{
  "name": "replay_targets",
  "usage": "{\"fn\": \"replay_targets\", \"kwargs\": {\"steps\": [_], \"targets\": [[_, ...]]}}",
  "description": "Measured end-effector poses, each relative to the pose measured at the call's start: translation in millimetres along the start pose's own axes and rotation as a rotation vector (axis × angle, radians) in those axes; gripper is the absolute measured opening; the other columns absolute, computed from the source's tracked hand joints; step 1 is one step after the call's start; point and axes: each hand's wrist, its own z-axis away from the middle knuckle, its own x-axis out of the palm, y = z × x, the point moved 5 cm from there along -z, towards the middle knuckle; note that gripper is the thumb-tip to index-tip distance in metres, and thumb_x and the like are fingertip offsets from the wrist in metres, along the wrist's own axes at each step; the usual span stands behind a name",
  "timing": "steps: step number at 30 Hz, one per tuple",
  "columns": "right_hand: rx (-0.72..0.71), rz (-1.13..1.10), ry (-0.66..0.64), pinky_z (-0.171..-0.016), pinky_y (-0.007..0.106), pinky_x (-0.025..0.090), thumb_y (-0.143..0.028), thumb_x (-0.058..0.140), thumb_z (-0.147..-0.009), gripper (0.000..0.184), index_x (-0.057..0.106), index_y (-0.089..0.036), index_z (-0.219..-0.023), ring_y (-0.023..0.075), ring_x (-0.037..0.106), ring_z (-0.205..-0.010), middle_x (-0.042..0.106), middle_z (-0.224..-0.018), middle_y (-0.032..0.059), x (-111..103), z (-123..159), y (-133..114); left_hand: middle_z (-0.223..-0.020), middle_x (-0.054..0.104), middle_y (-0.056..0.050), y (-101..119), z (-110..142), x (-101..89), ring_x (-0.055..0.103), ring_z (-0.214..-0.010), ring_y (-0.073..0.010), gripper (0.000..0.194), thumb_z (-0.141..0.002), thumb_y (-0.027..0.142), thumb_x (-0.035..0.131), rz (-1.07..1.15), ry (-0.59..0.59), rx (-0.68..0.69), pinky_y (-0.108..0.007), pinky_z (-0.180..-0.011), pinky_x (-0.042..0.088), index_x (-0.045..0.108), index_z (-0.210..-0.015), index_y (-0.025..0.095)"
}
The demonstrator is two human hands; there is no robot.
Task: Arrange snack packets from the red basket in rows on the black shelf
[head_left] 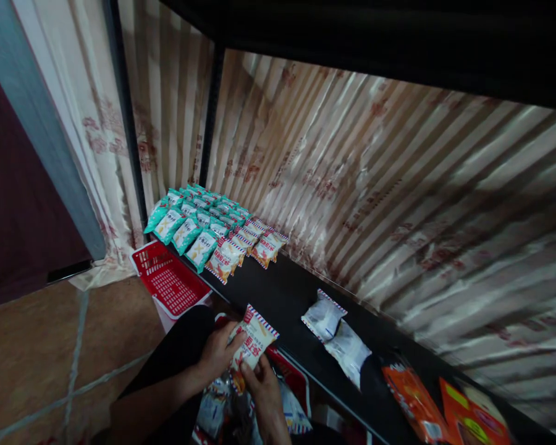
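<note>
A snack bag, cream-coloured with red print and a red-and-blue striped edge, is held up between both of my hands. My left hand grips its left side, the thumb across the front. At the lower right edge my right hand pinches it with thumb and fingers. Below them stands a red basket with several more snack bags inside, partly hidden by my hands. On the black shelf beyond, several bags with the same striped edge stand in rows beside green snack bags.
Two pale bags lie face down farther right on the shelf. Orange packages lie at its right end. An empty-looking red basket stands on the left by the tiled floor. A patterned curtain hangs behind, with dark metal posts.
</note>
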Motion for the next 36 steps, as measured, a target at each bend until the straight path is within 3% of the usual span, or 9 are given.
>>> {"fn": "replay_targets", "kwargs": {"steps": [4,9,16,21,29,36], "targets": [[0.002,0.035,0.01,-0.085,0.036,0.047,-0.039,0.074,-0.064,0.054,0.057,-0.021,-0.112,0.0235,0.064,-0.09,0.069,-0.099,0.0062,3,-2,-2,-0.091,0.068,-0.003,-1,-5,-5.3,0.063,-0.083,-0.0158,0.033,-0.087,0.043,0.04,0.009,-0.001,-0.015,-0.02,-0.071,0.045,0.059,-0.097,0.018],[-0.043,0.077,0.07,-0.08,0.035,0.049,-0.038,0.073,-0.065,0.052,0.058,-0.019,-0.112,0.0222,0.064,-0.084,0.07,-0.095,0.0068,5,-10,-10,-0.102,0.066,-0.006,5,-11,-15.7,0.061,-0.094,-0.0178,0.04,-0.087,0.044,0.041,0.071,-0.113,0.016,-0.023,-0.081,0.046,0.056,-0.11,0.016],[-0.119,0.056,0.1,-0.086,0.038,0.047,-0.037,0.074,-0.064,0.055,0.058,-0.019,-0.113,0.0237,0.063,-0.093,0.069,-0.101,0.0082,-3,-26,-22,-0.118,0.06,-0.009,2,-23,-17.9,0.058,-0.104,-0.0205,0.048,-0.077,0.027,0.054,0.178,-0.201,0.064,-0.028,-0.089,0.046,0.048,-0.123,0.013],[-0.089,0.094,0.122,-0.087,0.037,0.047,-0.04,0.071,-0.066,0.047,0.06,-0.019,-0.107,0.0232,0.063,-0.094,0.069,-0.101,0.0074,-4,-28,-26,-0.116,0.062,-0.009,-6,-31,-12.8,0.059,-0.103,-0.0198,0.045,-0.076,0.022,0.053,0.16,-0.148,0.038,-0.029,-0.09,0.045,0.051,-0.121,0.013],[-0.053,0.033,0.029,-0.081,0.036,0.049,-0.04,0.07,-0.068,0.046,0.058,-0.02,-0.107,0.0221,0.065,-0.088,0.07,-0.098,0.0065,-4,-40,-28,-0.112,0.064,-0.008,-16,-41,-11.0,0.06,-0.099,-0.0194,0.045,-0.076,0.026,0.054,0.127,-0.085,0.016,-0.029,-0.088,0.047,0.052,-0.12,0.014],[-0.084,0.046,0.125,-0.081,0.036,0.049,-0.038,0.073,-0.062,0.043,0.06,-0.019,-0.098,0.0224,0.065,-0.086,0.071,-0.092,0.0053,-10,-56,-34,-0.114,0.063,-0.007,1,-52,-12.0,0.059,-0.102,-0.0186,0.043,-0.077,0.026,0.053,0.002,-0.039,0.026,-0.028,-0.091,0.045,0.052,-0.12,0.017]]}}
